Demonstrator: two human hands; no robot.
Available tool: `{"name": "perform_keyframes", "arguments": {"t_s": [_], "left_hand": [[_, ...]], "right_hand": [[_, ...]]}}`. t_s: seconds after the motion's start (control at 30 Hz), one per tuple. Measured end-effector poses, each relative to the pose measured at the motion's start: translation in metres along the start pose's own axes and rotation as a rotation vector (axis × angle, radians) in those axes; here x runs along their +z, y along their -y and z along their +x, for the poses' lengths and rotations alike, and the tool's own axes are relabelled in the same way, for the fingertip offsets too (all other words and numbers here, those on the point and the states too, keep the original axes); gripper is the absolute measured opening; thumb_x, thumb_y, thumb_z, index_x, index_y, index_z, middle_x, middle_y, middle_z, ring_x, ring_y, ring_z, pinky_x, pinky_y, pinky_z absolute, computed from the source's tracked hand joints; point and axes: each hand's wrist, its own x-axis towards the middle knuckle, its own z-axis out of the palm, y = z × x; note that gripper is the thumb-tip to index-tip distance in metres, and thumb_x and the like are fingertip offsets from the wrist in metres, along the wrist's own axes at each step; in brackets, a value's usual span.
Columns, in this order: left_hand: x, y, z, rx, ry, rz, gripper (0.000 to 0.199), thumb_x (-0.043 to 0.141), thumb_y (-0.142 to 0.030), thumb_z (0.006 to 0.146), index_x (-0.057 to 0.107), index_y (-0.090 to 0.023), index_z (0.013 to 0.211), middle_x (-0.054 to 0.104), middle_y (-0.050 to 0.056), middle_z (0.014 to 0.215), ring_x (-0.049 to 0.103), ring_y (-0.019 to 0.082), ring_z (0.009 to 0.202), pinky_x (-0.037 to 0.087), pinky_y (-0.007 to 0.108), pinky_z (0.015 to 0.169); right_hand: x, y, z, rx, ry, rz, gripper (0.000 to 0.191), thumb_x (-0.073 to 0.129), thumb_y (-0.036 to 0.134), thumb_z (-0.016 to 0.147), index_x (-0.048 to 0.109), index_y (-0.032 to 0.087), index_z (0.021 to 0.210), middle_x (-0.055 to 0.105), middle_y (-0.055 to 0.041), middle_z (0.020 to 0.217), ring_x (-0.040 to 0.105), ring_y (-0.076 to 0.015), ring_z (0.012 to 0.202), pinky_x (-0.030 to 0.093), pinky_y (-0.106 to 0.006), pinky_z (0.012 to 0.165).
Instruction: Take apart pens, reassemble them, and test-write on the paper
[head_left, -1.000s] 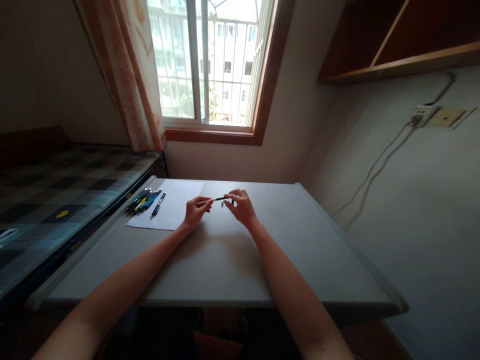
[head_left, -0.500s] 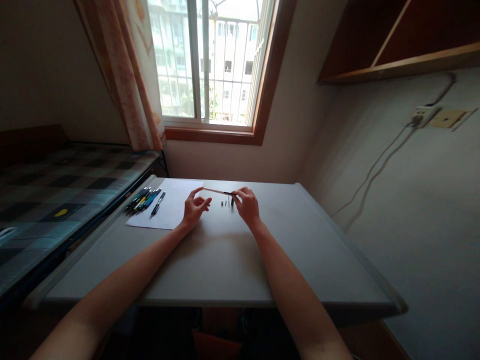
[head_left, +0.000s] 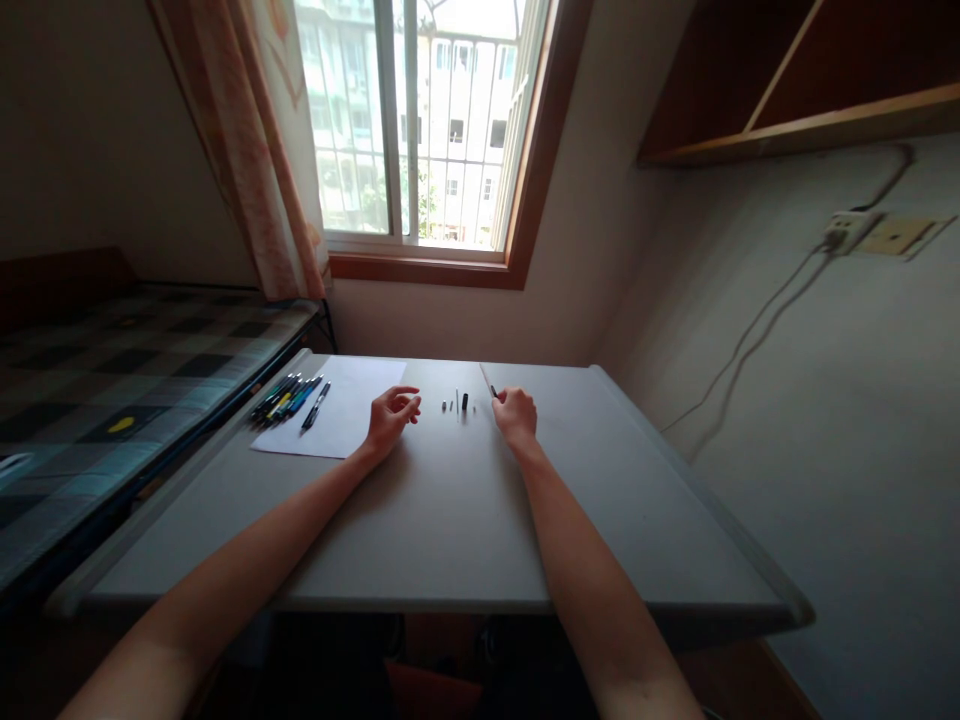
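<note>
My right hand [head_left: 515, 413] pinches a thin pen refill [head_left: 486, 377], which has a pale tube and a dark section by the fingers. The refill points up and to the left from the hand. My left hand [head_left: 393, 412] hangs over the right side of a white paper sheet [head_left: 352, 400], fingers apart and holding nothing. Between the hands lies a row of small pen parts: a short black tube [head_left: 465, 402], a thin rod [head_left: 457, 402] and several tiny pieces [head_left: 444, 406] too small to name.
A pile of pens [head_left: 285, 399] lies on the left part of the paper, with one black pen [head_left: 316, 407] apart from it. Everything stands on a grey table [head_left: 450, 540]. A bed [head_left: 150, 350] is at the left, a window ahead, and a wall with a socket [head_left: 847, 232] at the right.
My right hand has moved right and lower with the refill, which has left my left fingertips and swung to point away from me. My left hand has barely moved.
</note>
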Motion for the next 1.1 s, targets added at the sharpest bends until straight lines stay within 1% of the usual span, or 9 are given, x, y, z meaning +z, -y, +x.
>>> {"name": "perform_keyframes", "arguments": {"t_s": [0.13,0.27,0.47,0.77,0.97,1.1], "left_hand": [[0.0004,0.0027,0.0006,-0.006,-0.004,-0.001,0.031,0.069,-0.038,0.065,0.063,-0.012,0.080,0.060,0.001,0.056,0.055,0.010,0.046,0.044,0.021,0.043],[0.0013,0.0037,0.0000,-0.014,0.004,0.000,0.029,0.070,-0.036,0.064,0.063,-0.012,0.079,0.060,0.000,0.056,0.055,0.010,0.046,0.044,0.021,0.043],[0.0022,0.0026,-0.0008,-0.018,0.011,0.000,0.028,0.071,-0.035,0.063,0.064,-0.012,0.077,0.060,0.000,0.055,0.056,0.011,0.047,0.044,0.021,0.044],[0.0021,0.0024,-0.0011,-0.018,0.009,0.008,0.027,0.070,-0.035,0.064,0.064,-0.012,0.077,0.060,0.000,0.056,0.056,0.011,0.047,0.045,0.021,0.044],[0.0021,0.0034,-0.0009,-0.024,0.008,-0.002,0.028,0.071,-0.036,0.063,0.063,-0.012,0.077,0.060,0.001,0.056,0.057,0.011,0.048,0.045,0.022,0.044],[0.0015,0.0054,-0.0003,-0.034,0.007,0.006,0.028,0.070,-0.036,0.064,0.063,-0.012,0.077,0.060,0.001,0.057,0.056,0.011,0.048,0.044,0.021,0.045]], "right_hand": [[0.0021,-0.0011,-0.0003,0.035,0.095,-0.018,0.018,0.055,0.021,0.077,0.071,0.016,0.084,0.069,-0.0148,0.088,0.065,-0.0224,0.083,0.044,-0.024,0.067],[0.0047,-0.0018,-0.0013,0.029,0.146,-0.035,0.017,0.057,0.020,0.075,0.072,0.016,0.082,0.070,-0.0156,0.086,0.065,-0.0226,0.083,0.043,-0.023,0.066],[0.0053,-0.0011,-0.0028,0.020,0.157,-0.041,0.020,0.055,0.017,0.074,0.072,0.016,0.084,0.070,-0.0165,0.088,0.066,-0.0237,0.085,0.044,-0.024,0.067],[0.0057,-0.0017,-0.0016,0.009,0.167,-0.022,0.021,0.054,0.019,0.074,0.073,0.016,0.084,0.070,-0.0166,0.089,0.066,-0.0245,0.086,0.044,-0.025,0.069],[0.0051,-0.0017,-0.0021,0.018,0.171,-0.008,0.021,0.055,0.021,0.074,0.073,0.016,0.083,0.070,-0.0156,0.088,0.066,-0.0225,0.086,0.045,-0.023,0.069],[0.0056,-0.0016,-0.0014,0.039,0.201,-0.022,0.021,0.056,0.022,0.075,0.073,0.016,0.085,0.070,-0.0145,0.090,0.065,-0.0211,0.087,0.044,-0.021,0.070]]}}
